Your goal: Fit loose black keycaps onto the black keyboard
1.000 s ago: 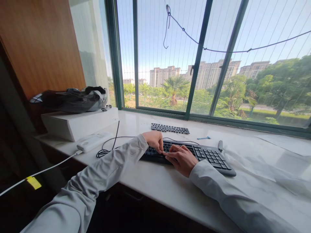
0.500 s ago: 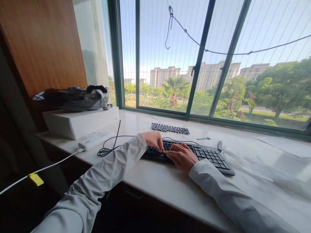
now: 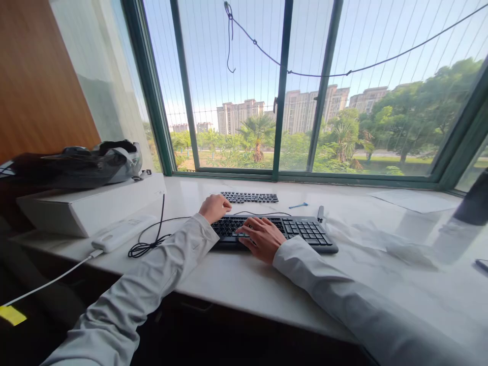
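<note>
A black keyboard (image 3: 305, 231) lies on the white marble sill, its cable running off to the left. My right hand (image 3: 262, 237) rests flat on the middle keys with its fingers spread. My left hand (image 3: 215, 207) hovers at the keyboard's far left corner with its fingers curled in; I cannot see whether anything is inside them. Behind the keyboard, close to my left hand, lies a flat block of loose black keycaps (image 3: 249, 197).
A small blue tool (image 3: 298, 205) and a dark pen-like thing (image 3: 321, 213) lie behind the keyboard's right end. At the left are a white box (image 3: 87, 206) with a black bag (image 3: 72, 165) on it, a white power bank (image 3: 122, 231) and a coiled black cable (image 3: 147, 246). Paper (image 3: 414, 200) lies far right.
My left hand has lifted off the keys beside my right hand and drawn back to the keyboard's far left corner. My head has turned right, shifting everything leftward in view.
</note>
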`<state>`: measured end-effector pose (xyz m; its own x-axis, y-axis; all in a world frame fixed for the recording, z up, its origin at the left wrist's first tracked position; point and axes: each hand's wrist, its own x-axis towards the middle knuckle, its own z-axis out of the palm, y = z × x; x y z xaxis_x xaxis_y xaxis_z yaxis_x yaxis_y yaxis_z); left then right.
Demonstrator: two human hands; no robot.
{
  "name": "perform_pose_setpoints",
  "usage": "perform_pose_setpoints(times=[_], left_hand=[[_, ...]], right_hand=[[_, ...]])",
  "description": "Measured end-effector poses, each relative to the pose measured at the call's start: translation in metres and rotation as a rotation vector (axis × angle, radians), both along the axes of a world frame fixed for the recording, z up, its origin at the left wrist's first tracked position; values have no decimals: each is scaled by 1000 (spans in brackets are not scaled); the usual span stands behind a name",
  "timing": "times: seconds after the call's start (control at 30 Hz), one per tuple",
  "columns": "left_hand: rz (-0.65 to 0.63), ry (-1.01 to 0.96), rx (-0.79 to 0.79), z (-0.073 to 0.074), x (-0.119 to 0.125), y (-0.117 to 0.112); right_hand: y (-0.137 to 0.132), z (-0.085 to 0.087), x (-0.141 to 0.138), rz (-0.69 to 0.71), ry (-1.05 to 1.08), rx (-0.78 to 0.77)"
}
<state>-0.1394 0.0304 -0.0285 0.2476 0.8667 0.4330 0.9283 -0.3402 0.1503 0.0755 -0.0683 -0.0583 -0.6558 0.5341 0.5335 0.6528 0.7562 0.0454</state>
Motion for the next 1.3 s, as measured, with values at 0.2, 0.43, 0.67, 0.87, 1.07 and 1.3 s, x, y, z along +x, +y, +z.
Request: perform_pose_setpoints(times=[0.2, 0.43, 0.67, 0.87, 1.07, 1.3], left_hand=[[11, 173, 23, -2, 10, 14], [-49, 410, 73, 3, 46, 56], [-163, 611, 65, -4, 74, 88], [-185, 671, 82, -10, 80, 96], [-165, 661, 88, -9, 76, 92], [-182, 628, 120, -5, 78, 80]], right_hand=[[3, 6, 9, -100, 8, 12], [11, 4, 16, -164, -41, 7], [12, 6, 20, -146, -50, 58], [10, 7, 21, -143, -36, 91], [10, 8, 20, -159, -27, 102], [11, 7, 21, -171, -31, 80]])
